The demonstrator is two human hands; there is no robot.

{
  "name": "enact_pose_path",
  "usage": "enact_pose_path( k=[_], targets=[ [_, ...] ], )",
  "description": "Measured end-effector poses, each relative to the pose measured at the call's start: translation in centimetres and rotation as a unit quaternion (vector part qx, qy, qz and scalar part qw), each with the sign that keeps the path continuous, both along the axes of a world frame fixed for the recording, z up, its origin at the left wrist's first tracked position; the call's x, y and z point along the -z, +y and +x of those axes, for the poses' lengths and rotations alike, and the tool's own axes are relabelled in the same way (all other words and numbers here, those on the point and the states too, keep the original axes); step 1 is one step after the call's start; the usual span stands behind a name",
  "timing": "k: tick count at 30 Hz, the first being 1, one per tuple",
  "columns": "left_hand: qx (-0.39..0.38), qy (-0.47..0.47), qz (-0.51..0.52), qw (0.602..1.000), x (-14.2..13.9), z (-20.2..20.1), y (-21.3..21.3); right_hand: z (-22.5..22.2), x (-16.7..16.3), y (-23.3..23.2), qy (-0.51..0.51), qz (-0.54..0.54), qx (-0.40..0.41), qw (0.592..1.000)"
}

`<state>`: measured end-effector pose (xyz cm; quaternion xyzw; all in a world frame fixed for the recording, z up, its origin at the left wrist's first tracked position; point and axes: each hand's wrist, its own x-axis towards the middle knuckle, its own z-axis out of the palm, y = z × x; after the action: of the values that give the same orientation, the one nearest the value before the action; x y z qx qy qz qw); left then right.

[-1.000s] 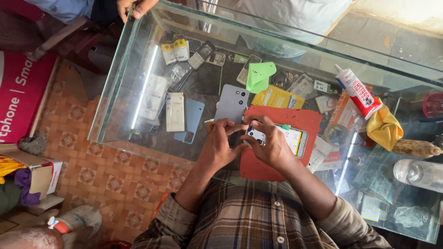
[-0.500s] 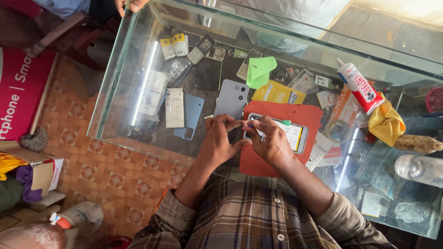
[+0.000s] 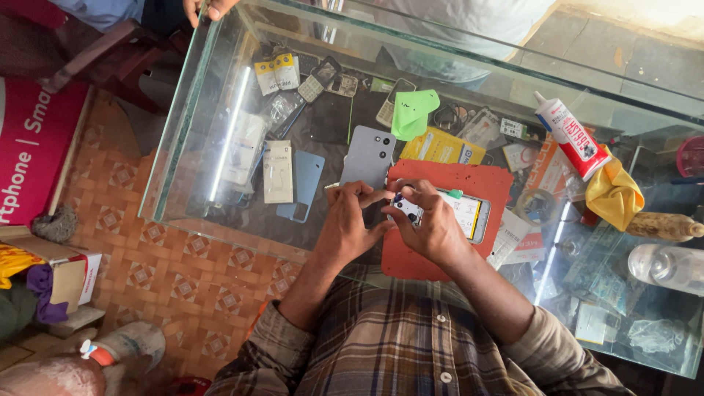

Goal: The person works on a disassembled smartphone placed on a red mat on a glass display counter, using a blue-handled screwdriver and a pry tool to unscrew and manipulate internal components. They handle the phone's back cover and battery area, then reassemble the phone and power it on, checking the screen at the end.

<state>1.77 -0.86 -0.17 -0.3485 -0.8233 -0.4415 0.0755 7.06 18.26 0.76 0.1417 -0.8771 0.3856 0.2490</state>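
An opened smartphone (image 3: 462, 213) lies face down on a red work mat (image 3: 447, 183) on top of a glass display counter (image 3: 220, 95). My right hand (image 3: 433, 227) presses on the phone's left end with its fingers curled over it. My left hand (image 3: 348, 220) sits beside it and pinches a thin tool whose tip shows at the left of the fingers. A grey phone back cover (image 3: 368, 158) lies on the glass just above my left hand.
A glue tube (image 3: 570, 136), a yellow cloth (image 3: 614, 196) and a clear bottle (image 3: 671, 265) sit at the right of the counter. Inside the case lie a green film (image 3: 412, 111), old keypad phones and packets. Another person's hand (image 3: 209, 7) rests on the far left corner.
Both hands stay on the phone's left end. The fingers have shifted slightly; the phone and mat have not moved on the counter.
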Motion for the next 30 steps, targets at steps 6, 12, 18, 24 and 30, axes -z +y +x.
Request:
enact_pose_path(
  k=[6,12,18,24,30],
  targets=[
    [-0.001,-0.005,-0.005,1.000,-0.3,-0.1,0.0,0.0,0.6,0.2,0.012,-0.029,0.008,0.999],
    [0.021,0.006,-0.017,1.000,-1.3,-0.2,0.2,0.9,0.4,2.2,0.022,-0.164,0.059,0.984],
    [-0.009,0.008,-0.027,1.000,-2.7,-2.2,-1.9,5.2,-2.0,5.8,0.029,-0.167,0.120,0.978],
    [0.025,0.018,-0.095,0.995,-3.7,-3.4,-2.2,8.6,-2.4,7.2,0.005,-0.222,0.174,0.960],
    [0.078,0.087,-0.177,0.977,-4.6,-4.5,-1.1,9.5,-1.6,6.9,-0.020,-0.219,0.196,0.956]
  ],
)
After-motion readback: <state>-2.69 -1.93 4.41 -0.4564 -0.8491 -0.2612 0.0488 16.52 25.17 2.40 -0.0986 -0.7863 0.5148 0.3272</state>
